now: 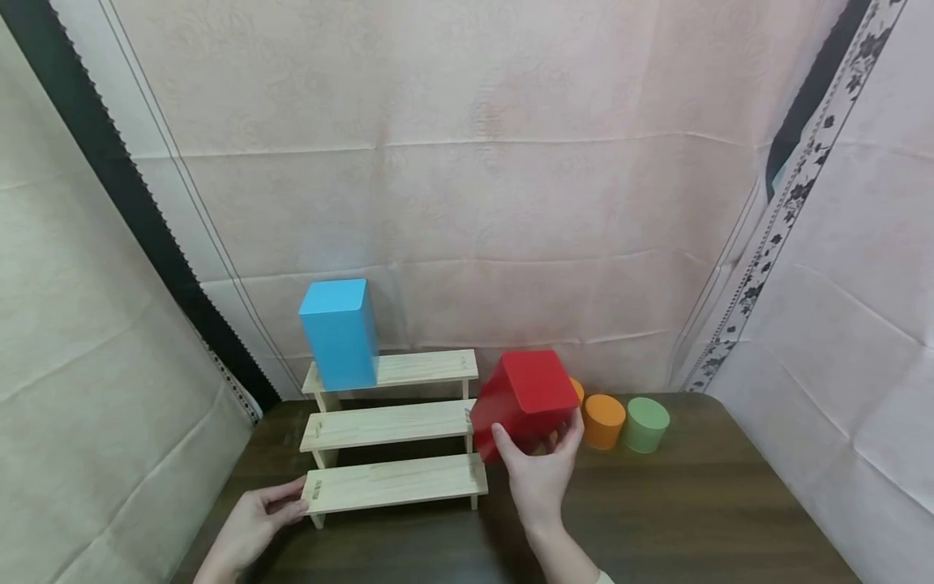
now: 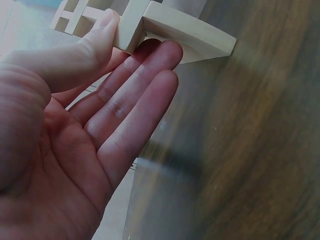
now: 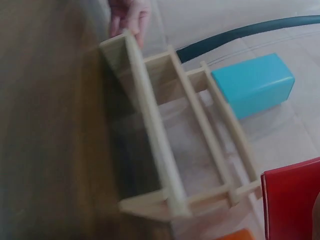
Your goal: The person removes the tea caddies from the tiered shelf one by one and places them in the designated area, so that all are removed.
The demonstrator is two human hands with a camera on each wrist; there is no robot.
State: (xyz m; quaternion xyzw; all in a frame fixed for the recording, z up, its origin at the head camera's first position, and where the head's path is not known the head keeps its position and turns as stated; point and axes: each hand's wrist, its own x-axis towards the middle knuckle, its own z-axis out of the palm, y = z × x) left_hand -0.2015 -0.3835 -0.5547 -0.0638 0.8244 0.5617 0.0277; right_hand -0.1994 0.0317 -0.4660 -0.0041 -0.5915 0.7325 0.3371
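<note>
A three-step wooden display stand (image 1: 394,483) stands on the table. My left hand (image 1: 259,519) holds the left end of its lowest step; in the left wrist view the thumb lies on the wood and the other fingers (image 2: 137,122) stretch beneath and beside it. My right hand (image 1: 540,483) grips a red box-shaped block (image 1: 536,385) from below, thumb on the near side. The block is tilted, and overlaps the right ends of the upper steps in the head view. On the left of the top step a tall blue block (image 1: 339,337) stands upright.
Right of the red block, an orange cylinder (image 1: 604,422) and a green cylinder (image 1: 646,426) stand on the dark wooden table (image 1: 679,503). Another orange piece (image 1: 578,390) is partly hidden behind the red block. Pale cloth (image 1: 496,203) hangs behind and at both sides.
</note>
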